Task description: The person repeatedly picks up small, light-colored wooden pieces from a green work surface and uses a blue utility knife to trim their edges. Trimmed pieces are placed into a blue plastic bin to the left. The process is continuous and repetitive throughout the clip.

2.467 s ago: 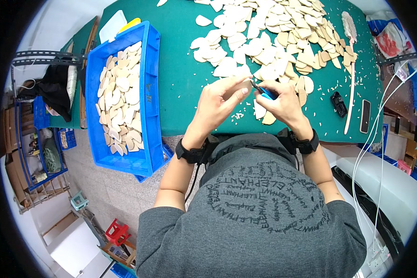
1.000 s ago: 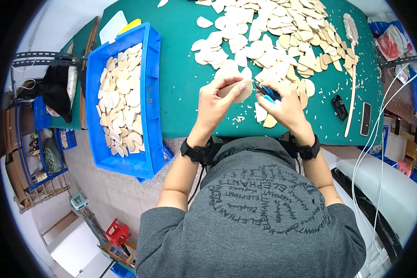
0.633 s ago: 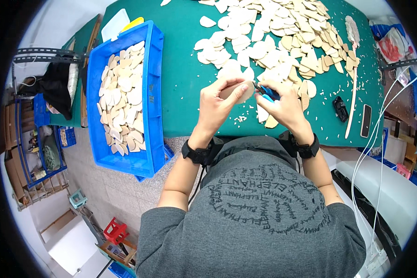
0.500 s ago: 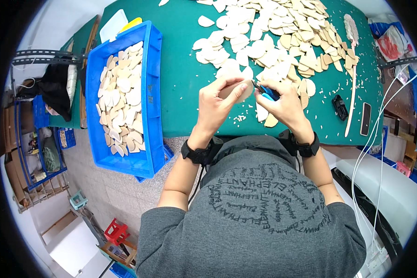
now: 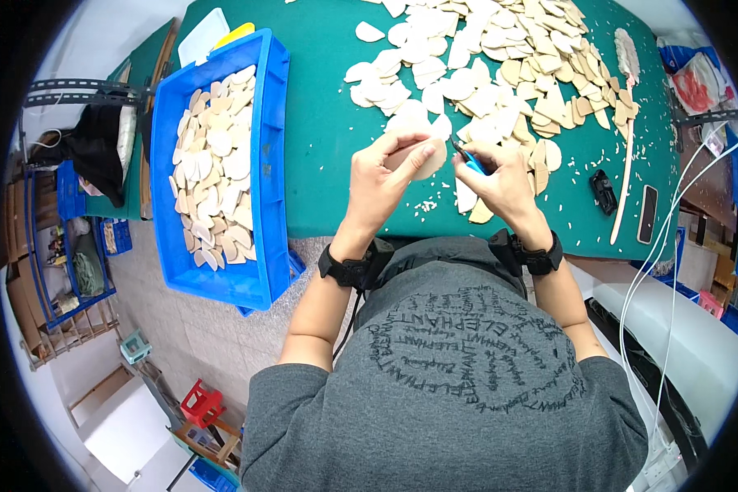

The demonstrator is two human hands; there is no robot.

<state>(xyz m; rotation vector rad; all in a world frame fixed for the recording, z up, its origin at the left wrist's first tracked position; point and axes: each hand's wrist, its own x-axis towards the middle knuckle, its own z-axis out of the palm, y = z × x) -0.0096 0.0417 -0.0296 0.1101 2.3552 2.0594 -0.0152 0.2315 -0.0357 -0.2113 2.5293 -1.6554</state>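
My left hand [image 5: 375, 182] is closed on a flat, pale beige rounded piece [image 5: 430, 161], gripping it between thumb and fingers above the table's near edge. My right hand [image 5: 507, 182] is wrapped round blue-handled nippers [image 5: 474, 163]. Their dark jaws point up and left, close to the right edge of the piece; a small gap seems to lie between them. Beyond both hands, a big heap of similar beige pieces [image 5: 500, 41] spreads over the green tabletop [image 5: 320, 123]. Small pale trimmings [image 5: 424, 207] are scattered below the hands.
At the left stands a blue bin [image 5: 271, 180] holding many beige pieces [image 5: 213, 164]. To the right lie a black clip-like object [image 5: 603, 192], a phone [image 5: 648, 215] and a long pale stick with a fuzzy head [image 5: 625, 57]. White cables [image 5: 652, 254] hang at the right.
The nippers have moved slightly away from the piece. The piece has turned in my left hand, so more of its flat face shows. The view has shifted a little.
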